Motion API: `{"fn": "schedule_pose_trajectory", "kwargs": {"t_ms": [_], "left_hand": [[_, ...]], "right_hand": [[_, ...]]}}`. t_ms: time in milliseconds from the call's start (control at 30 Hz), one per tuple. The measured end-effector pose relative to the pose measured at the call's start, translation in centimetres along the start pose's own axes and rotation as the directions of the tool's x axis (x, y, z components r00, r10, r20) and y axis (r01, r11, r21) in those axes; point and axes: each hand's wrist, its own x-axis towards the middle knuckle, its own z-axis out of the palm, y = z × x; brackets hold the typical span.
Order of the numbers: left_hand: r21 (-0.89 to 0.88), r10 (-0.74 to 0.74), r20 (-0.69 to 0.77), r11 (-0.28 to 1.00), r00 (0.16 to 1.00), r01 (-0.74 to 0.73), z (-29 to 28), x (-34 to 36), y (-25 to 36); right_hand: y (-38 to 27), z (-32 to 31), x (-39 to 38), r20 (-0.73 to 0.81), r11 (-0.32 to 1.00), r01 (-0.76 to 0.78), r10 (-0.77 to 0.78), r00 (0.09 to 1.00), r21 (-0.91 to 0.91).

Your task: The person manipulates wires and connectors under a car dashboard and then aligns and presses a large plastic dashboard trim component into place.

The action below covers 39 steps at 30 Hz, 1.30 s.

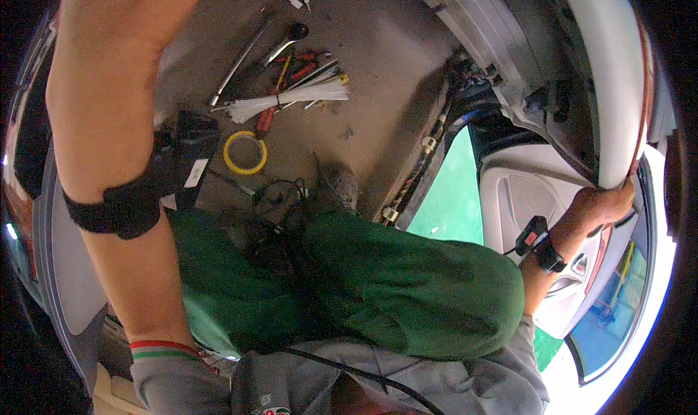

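My left hand (109, 88) is raised close to the camera at the upper left, with a black strap around the wrist. Its fingers are cut off by the top edge, so I cannot see what they touch. A small black device (195, 153) hangs beside that strap. At the far right, my right hand (607, 202) has its fingers closed around the lower end of a pale curved car-body pillar (614, 73) beside the open car door (527, 193). That wrist carries a black band and a small black box (533, 233).
On the brown car floor (378, 44) lie a bundle of white cable ties (305, 95), a yellow tape roll (245, 153), red-handled tools (265, 119), a ratchet (283, 44) and a long metal bar (236, 69). Black cables (280, 204) tangle near my green-trousered knees. A wiring harness (418, 164) runs along the door sill.
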Motion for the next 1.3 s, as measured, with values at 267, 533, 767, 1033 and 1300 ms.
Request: {"fn": "schedule_pose_trajectory", "kwargs": {"t_ms": [267,533,767,1033,1300], "left_hand": [[0.079,-0.118,-0.407,0.983,0.906,0.164,-5.4,2.0,-6.4],[0.051,-0.386,-0.222,0.912,0.895,0.407,-12.0,3.4,-13.6],[-0.325,-0.145,0.293,0.914,0.945,0.241,-6.0,3.2,-4.0],[-0.236,-0.109,0.294,0.954,0.95,0.182,0.4,1.9,-1.7],[-0.328,-0.201,0.16,0.912,0.966,0.245,3.4,2.8,0.6]], "right_hand": [[-0.6,-1.1,-0.4,-0.012,0.998,0.055,-0.054,0.998,0.033],[0.0,-1.6,0.6,0.134,0.995,-0.097,0.099,0.986,-0.018],[-0.6,-1.8,-0.4,0.117,0.996,-0.075,0.081,0.99,-0.055],[-2.3,-1.0,-0.1,0.096,0.694,-0.506,0.54,0.836,0.511],[-6.3,-2.9,1.4,0.398,0.032,-0.597,0.717,0.573,0.801]]}}
